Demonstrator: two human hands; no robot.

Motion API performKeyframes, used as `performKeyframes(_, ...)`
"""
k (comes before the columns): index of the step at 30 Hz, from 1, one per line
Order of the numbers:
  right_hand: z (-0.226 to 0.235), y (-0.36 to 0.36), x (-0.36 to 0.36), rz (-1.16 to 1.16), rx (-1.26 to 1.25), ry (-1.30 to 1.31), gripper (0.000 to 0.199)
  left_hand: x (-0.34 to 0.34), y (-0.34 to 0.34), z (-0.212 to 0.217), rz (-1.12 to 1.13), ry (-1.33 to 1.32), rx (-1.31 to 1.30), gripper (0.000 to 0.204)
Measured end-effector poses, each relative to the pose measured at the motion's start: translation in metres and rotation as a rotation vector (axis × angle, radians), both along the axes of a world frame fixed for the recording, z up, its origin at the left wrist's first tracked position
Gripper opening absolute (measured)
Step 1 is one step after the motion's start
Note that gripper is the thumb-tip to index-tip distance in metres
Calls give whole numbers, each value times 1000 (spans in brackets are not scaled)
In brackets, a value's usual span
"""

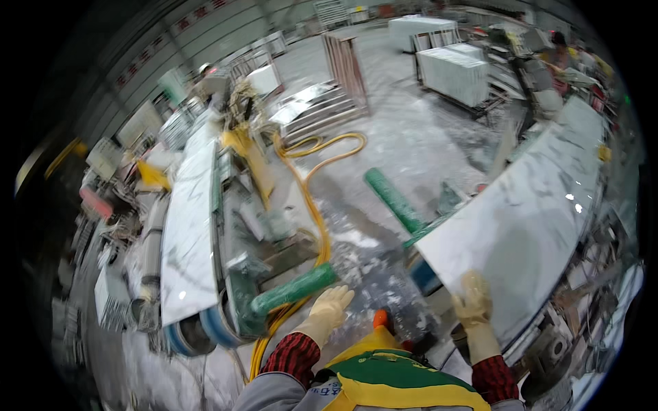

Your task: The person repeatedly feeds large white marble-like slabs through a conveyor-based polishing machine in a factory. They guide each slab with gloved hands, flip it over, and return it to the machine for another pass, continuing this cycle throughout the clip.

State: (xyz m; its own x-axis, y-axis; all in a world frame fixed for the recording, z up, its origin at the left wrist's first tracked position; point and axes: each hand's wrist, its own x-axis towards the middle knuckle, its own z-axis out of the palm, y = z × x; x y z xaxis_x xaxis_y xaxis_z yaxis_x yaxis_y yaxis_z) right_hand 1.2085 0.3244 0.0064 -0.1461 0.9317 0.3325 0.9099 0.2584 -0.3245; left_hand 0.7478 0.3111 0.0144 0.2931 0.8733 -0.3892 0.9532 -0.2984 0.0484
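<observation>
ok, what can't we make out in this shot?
All head view:
Right hand: pressing on or just over the right slab; motion blur and the downward angle hide the contact.
Hose: where it ends nearby; goes behind the left sleeve.
Far worker, upper right: hands; blurred, too small.
Left slab: far end; blurred.

Head view: fisheye, head-worn, directed down and forward from above. Left hand (332, 308) and right hand (473, 300) taken in at close range, below centre; floor (418, 147) shown from above, beyond them; wall (229, 40) recorded far off, upper left, bent toward the rim.
</observation>
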Motion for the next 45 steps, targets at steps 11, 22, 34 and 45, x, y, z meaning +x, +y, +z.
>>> performKeyframes(11, -19, -22, 22, -53, -187, -175, 63, -113, -159, -36, 442, -116, -14, 70)
performKeyframes(22, -103, -87, -8, -560, -173, -242, 59, -254, -310, -83, 616, -382, -134, 58)
performKeyframes(34, -37, -168, -530, 684, -372, 304, 53, -406, -508, -109, 1081, -624, 166, 57)
performKeyframes(45, 17, -83, -827, 998, -71, -108, 71, -471, -528, -40, 1393, -722, 306, 42)
